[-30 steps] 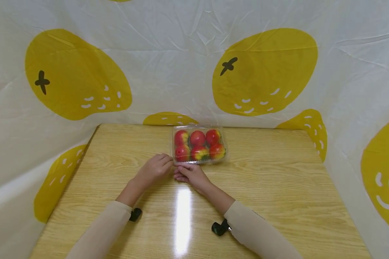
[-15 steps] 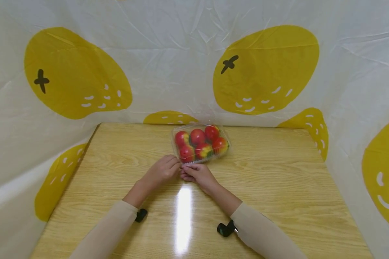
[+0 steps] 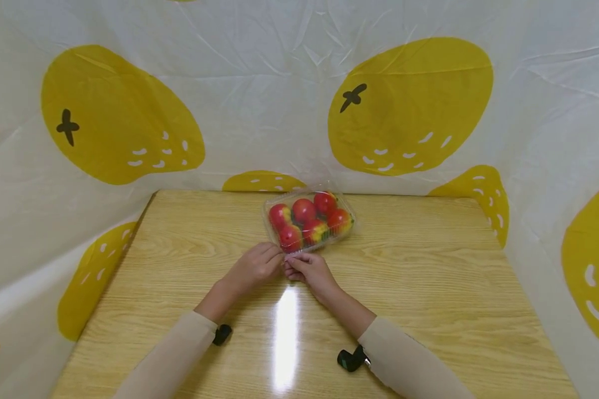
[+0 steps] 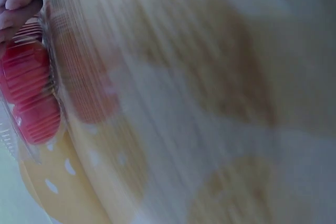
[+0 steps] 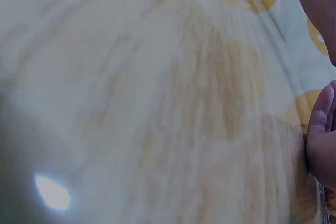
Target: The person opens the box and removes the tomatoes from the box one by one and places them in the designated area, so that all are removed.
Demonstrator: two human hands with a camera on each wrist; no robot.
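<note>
A clear plastic clamshell box [image 3: 272, 227] with its lid down lies at the back of the table, turned at an angle. Several red-and-yellow fruits [image 3: 304, 210], apple-like, sit inside in two rows. At the box's near left corner my left hand [image 3: 256, 266] pinches the rim with curled fingers. Just right of it my right hand [image 3: 311, 272] grips the same edge between thumb and fingers, the fingertips of both hands close together. In the left wrist view red fruits [image 4: 38, 116] show through the ribbed box wall. The right wrist view has my right hand [image 5: 321, 140] at its right edge.
The wooden table [image 3: 429, 288] reaches back to a white curtain [image 3: 259, 122] printed with big yellow fruits. A bright light reflection [image 3: 285, 338] lies on the tabletop. A black wrist camera [image 3: 351, 359] sticks out from the right sleeve; another [image 3: 222, 334] from the left sleeve.
The box has turned counter-clockwise, its near left corner swinging right and toward me. Both hands have shifted slightly right along with that corner, still holding its edge.
</note>
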